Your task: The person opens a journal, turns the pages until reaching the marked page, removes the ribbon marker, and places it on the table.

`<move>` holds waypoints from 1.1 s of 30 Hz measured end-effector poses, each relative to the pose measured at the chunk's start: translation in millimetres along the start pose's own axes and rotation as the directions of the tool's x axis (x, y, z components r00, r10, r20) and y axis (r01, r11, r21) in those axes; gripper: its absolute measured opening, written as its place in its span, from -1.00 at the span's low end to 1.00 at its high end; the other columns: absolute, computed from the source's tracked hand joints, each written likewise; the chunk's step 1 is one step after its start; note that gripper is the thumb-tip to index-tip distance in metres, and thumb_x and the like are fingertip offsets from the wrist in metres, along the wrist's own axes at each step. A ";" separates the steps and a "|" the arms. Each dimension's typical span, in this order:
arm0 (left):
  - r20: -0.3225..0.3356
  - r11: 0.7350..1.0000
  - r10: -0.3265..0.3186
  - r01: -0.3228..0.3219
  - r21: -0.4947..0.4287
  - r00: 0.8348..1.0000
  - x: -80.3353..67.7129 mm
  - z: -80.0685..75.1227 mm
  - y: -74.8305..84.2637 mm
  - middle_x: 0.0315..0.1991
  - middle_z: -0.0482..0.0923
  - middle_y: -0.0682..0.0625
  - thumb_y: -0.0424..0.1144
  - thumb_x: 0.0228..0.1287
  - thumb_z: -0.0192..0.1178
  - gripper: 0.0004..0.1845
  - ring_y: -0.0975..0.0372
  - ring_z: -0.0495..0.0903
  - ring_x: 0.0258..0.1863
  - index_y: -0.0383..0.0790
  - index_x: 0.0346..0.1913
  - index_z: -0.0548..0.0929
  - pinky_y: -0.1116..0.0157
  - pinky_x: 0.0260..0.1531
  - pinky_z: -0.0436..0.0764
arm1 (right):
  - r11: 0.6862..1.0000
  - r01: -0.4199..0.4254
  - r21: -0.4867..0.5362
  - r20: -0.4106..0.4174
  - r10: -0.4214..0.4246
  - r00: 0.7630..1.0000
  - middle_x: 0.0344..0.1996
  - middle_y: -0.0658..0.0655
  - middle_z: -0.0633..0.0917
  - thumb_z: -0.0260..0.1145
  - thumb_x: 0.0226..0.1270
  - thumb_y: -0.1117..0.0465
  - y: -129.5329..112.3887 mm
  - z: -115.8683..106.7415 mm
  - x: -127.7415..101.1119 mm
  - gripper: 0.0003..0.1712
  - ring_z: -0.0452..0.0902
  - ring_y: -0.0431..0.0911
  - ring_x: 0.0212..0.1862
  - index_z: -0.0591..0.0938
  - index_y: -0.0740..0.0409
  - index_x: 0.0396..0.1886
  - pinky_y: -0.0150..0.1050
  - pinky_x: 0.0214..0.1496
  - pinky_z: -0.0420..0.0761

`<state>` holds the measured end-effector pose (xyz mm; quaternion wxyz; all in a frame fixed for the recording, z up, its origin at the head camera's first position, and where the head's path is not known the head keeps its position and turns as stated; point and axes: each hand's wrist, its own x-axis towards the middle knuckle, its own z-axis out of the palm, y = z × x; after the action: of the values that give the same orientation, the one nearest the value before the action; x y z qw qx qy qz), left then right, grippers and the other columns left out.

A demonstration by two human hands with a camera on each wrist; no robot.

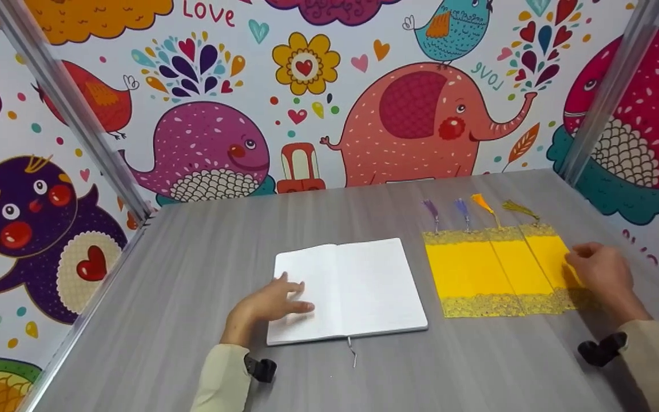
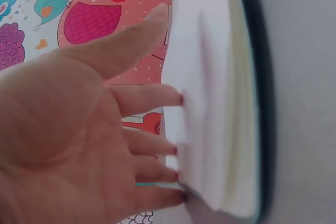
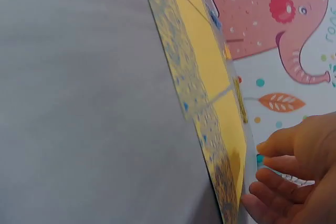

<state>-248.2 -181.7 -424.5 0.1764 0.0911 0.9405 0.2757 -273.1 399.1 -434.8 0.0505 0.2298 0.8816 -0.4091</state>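
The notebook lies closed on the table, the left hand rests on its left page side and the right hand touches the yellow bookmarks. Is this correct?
Not quite: the notebook lies open, as the head view shows, with white pages facing up. The rest holds: the left hand rests on its left page and the right hand touches the yellow bookmarks.

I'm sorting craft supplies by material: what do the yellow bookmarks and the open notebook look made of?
The yellow bookmarks look like matte card with glittery gold lace-patterned ends, possibly under a clear sleeve, and thread tassels. The notebook looks like plain white matte paper, its stacked page edges showing in the left wrist view; its cover material is unclear.
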 end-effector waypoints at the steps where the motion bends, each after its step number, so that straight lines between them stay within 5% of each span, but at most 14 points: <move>1: -0.010 1.000 -0.011 0.011 -0.009 1.000 -0.3 0.4 0.8 0.54 0.03 -0.46 -0.02 0.30 0.33 -0.34 -0.28 -0.03 0.57 -0.30 0.37 0.50 -0.19 0.51 0.08 | 1.000 0.016 0.009 0.000 -0.016 1.000 0.37 0.46 0.34 0.10 0.54 -0.04 -2.6 3.1 -1.8 -0.28 0.40 0.21 0.07 0.27 0.32 0.48 -0.33 -0.23 0.59; 9: -0.088 0.990 -0.097 0.086 -0.115 0.991 -0.1 2.7 9.3 0.50 0.21 -0.40 0.01 0.32 0.30 -0.34 -0.22 0.10 0.55 -0.33 0.35 0.51 -0.16 0.47 0.21 | 0.987 0.162 0.000 -0.081 -0.161 0.984 0.41 0.44 0.33 0.10 0.53 -0.08 -28.3 32.4 -18.2 -0.27 0.32 0.29 0.20 0.28 0.23 0.51 -0.55 -0.21 0.55; 16: -0.214 0.977 -0.154 0.117 -0.177 0.965 2.0 1.2 10.8 0.50 0.12 -0.48 -0.10 0.29 0.35 -0.18 -0.27 0.07 0.54 -0.45 0.47 0.27 -0.16 0.48 0.18 | 0.957 0.285 -0.044 -0.147 -0.289 0.946 0.40 0.42 0.38 0.11 0.53 -0.10 -52.5 60.8 -37.1 -0.29 0.36 0.29 0.26 0.34 0.22 0.49 0.02 0.24 0.58; 18: -0.242 0.971 -0.177 0.129 -0.204 0.954 3.1 0.4 9.2 0.51 0.08 -0.49 -0.14 0.28 0.37 -0.14 -0.26 0.05 0.55 -0.46 0.49 0.21 -0.16 0.49 0.16 | 0.946 0.319 -0.050 -0.146 -0.323 0.935 0.39 0.40 0.41 0.12 0.52 -0.13 -59.8 69.3 -43.7 -0.28 0.37 0.28 0.28 0.36 0.23 0.47 0.02 0.26 0.58; 28: -0.299 0.947 -0.225 0.135 -0.293 0.927 5.0 -6.6 3.2 0.49 0.21 -0.39 -0.16 0.30 0.33 -0.18 -0.20 0.19 0.52 -0.47 0.48 0.23 -0.10 0.48 0.23 | 0.906 0.423 -0.024 -0.007 -0.424 0.906 0.39 0.38 0.42 0.22 0.46 -0.13 -90.2 106.9 -75.8 -0.21 0.42 0.29 0.31 0.32 0.23 0.50 0.12 0.32 0.54; 33: -0.277 0.941 -0.211 0.118 -0.317 0.937 1.2 -16.1 -1.0 0.51 0.17 -0.38 -0.19 0.37 0.28 -0.21 -0.19 0.16 0.53 -0.45 0.51 0.17 -0.11 0.47 0.24 | 0.894 0.448 -0.027 0.111 -0.443 0.890 0.42 0.37 0.38 0.24 0.42 -0.18 -98.9 122.0 -86.1 -0.13 0.44 0.27 0.31 0.25 0.20 0.54 0.12 0.33 0.54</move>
<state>-255.5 -190.0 -412.7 0.0622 -0.0604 0.9090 0.4078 -252.8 221.6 -422.4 0.0060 -0.0009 0.9174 -0.3980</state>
